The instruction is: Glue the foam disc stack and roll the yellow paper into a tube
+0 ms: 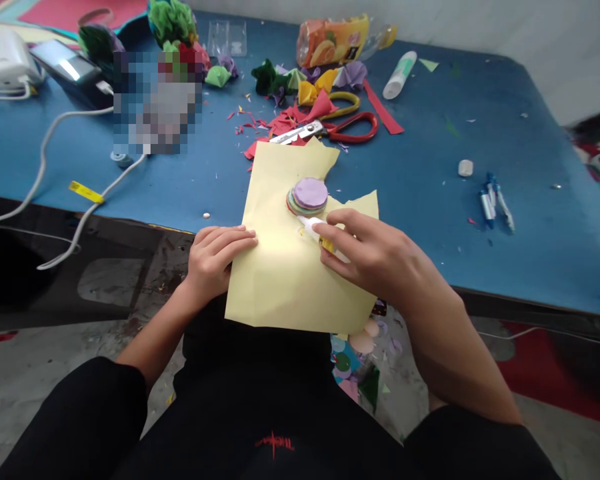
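Note:
A pale yellow sheet of paper (pixel 280 287) with a cut, uneven top edge lies over the front edge of the table, its lower part jutting out toward me. On it sits a stack of round paper discs (pixel 311 193), lilac on top with other colours beneath. My right hand (pixel 370 250) grips a small white glue bottle (pixel 313 228) with a yellow part showing; its nozzle points at the near side of the stack. Fingers stretched, my left hand (pixel 215 257) lies at the sheet's left edge, fingertips touching it; its thumb is hidden.
Red-and-yellow-handled scissors (pixel 337 127) lie beyond the sheet among red paper scraps (pixel 287 120). Folded paper pieces, a plastic bottle (pixel 333 40) and a glue stick (pixel 400 75) are farther back. White cables (pixel 45 143) run at left. Pens (pixel 495 203) lie at right.

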Demonstrator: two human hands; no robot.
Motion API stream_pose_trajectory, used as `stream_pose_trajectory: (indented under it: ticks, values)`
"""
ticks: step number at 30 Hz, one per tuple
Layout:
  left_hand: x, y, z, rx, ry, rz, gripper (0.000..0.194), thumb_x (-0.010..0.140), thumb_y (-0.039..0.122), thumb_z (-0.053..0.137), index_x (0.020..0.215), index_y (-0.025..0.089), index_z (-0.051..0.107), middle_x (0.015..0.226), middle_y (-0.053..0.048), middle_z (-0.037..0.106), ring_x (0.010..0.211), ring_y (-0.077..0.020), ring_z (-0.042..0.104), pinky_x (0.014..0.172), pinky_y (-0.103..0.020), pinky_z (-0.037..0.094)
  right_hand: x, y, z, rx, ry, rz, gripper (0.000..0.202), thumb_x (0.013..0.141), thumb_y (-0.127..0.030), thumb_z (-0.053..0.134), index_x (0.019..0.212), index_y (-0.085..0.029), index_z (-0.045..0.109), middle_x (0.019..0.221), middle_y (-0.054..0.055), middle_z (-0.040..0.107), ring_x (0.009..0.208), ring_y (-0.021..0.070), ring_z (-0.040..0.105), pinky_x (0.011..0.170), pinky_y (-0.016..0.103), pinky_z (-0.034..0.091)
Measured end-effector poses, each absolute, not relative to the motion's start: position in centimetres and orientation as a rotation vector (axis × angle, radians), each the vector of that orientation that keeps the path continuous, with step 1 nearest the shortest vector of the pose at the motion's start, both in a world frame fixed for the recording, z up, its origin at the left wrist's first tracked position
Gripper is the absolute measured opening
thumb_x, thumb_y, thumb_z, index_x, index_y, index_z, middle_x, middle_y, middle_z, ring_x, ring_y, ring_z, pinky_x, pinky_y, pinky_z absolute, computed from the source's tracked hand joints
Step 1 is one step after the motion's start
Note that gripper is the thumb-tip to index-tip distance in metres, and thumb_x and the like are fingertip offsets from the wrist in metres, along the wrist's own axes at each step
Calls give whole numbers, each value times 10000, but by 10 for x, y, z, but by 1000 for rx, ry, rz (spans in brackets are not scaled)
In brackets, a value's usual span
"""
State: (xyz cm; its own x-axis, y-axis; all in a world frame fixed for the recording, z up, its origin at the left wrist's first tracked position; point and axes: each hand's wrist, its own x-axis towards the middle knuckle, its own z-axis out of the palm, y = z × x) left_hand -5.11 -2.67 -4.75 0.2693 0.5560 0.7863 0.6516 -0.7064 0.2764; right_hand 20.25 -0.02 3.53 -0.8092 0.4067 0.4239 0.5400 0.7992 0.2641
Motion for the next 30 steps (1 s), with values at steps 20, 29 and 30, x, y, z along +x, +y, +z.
stream_pose_trajectory:
  ticks: [20,29,30]
  values:
    - [-51,-27,-49,-2408,-1157,-1432,194,906,115,524,1017,219,644,980,-38,736,952,-187,691,803,-316,474,222,1,21,-764,-2542,-390,314,860,-109,574,1169,-162,551,1093,101,657,969,174,645,811,278,547]
    - [-51,-27,-48,-2408,-1158,-1439,194,920,118,515,1019,225,643,974,-39,737,957,-187,691,802,-323,477,233,-2,20,-804,-2510,-371,340,850,-103,595,1177,-194,572,1147,102,673,977,194,663,822,330,568]
    - [-51,-27,-48,-2409,-1156,-1442,191,922,120,513,1017,221,645,971,-44,738,955,-188,692,799,-323,476,235,-1,19,-812,-2489,-369,364,846,-99,604,1192,-205,566,1155,99,672,990,198,663,822,334,571]
